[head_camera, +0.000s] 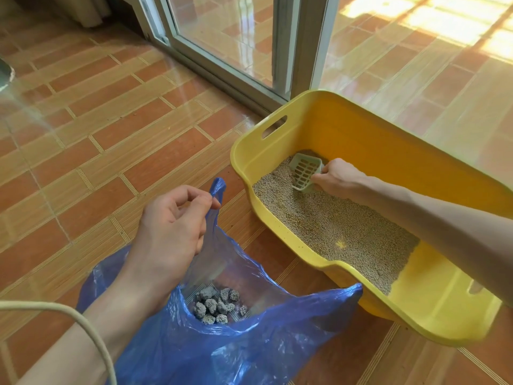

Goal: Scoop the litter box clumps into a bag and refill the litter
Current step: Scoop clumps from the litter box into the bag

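Observation:
A yellow litter box (369, 129) stands on the tiled floor at the right, with tan litter (333, 220) spread over most of its bottom. My right hand (337, 177) reaches into its far corner and grips a pale slotted scoop (304, 169), whose blade rests in the litter. A blue plastic bag (249, 337) lies open in front of the box. My left hand (175, 220) pinches the bag's handle and holds it up. Several grey clumps (216, 304) sit at the bottom of the bag.
A sliding glass door with a metal frame (299, 45) stands just behind the box. Orange tiles cover the floor (97, 134) to the left. A pale cord (91, 337) curves across the lower left corner.

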Tool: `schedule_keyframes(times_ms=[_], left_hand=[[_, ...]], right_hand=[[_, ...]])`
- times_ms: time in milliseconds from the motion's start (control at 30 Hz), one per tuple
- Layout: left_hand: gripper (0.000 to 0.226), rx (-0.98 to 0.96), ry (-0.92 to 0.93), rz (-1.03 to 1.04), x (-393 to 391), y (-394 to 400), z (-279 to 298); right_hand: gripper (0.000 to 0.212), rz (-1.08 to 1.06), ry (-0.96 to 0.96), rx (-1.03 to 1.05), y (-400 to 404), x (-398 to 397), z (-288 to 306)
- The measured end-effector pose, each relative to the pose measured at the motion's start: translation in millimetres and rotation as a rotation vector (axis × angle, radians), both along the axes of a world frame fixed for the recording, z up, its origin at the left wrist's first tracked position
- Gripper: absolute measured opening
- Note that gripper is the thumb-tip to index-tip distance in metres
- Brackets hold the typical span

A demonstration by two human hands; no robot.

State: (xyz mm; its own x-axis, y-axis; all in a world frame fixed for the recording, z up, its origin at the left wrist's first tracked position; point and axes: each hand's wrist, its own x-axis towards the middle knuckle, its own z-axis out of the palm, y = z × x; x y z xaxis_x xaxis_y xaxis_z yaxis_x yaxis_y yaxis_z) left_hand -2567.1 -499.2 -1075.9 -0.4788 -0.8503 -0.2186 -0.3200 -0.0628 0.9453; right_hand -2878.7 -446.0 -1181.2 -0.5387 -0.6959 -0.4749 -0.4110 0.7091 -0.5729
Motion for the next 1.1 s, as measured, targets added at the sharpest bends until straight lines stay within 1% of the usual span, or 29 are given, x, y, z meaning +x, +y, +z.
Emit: schedule_keyframes(times_ms=[100,300,367,433,600,733,900,967,1100], left_hand=[[0.021,0.01,0.006,0.014,-1,0,0],[0.021,0.023,0.01,0.02,-2,0,0],[0.021,0.024,0.009,0.02,-1,0,0],[0.022,0.026,0.007,0.021,-1,-1,0],[0.022,0.028,0.006,0.017,0,-2,0],[0.022,0.028,0.008,0.015,0,-2,0],[0.022,0.033,0.009,0.014,3,-3,-1],[0.022,0.029,0.007,0.015,4,-4,-2],[0.022,0.025,0.011,0.012,5,-6,-3]], right_hand=[[0.024,-0.061,-0.045,-0.025,-4,4,-6],[0.021,-0.232,-0.236,-0.017,-12,11,-11],[0.022,-0.259,-0.314,-0.028,-9,12,-12],[0.024,-0.268,-0.341,-0.042,-5,14,-14],[0.024,-0.252,-0.342,-0.118,4,15,-22],[0.03,-0.192,-0.312,-0.163,13,13,-27],[0.028,-0.176,-0.301,-0.102,4,11,-22],[0.027,-0.145,-0.333,-0.083,2,9,-18],[0.034,-0.062,-0.397,-0.083,7,11,-17]])
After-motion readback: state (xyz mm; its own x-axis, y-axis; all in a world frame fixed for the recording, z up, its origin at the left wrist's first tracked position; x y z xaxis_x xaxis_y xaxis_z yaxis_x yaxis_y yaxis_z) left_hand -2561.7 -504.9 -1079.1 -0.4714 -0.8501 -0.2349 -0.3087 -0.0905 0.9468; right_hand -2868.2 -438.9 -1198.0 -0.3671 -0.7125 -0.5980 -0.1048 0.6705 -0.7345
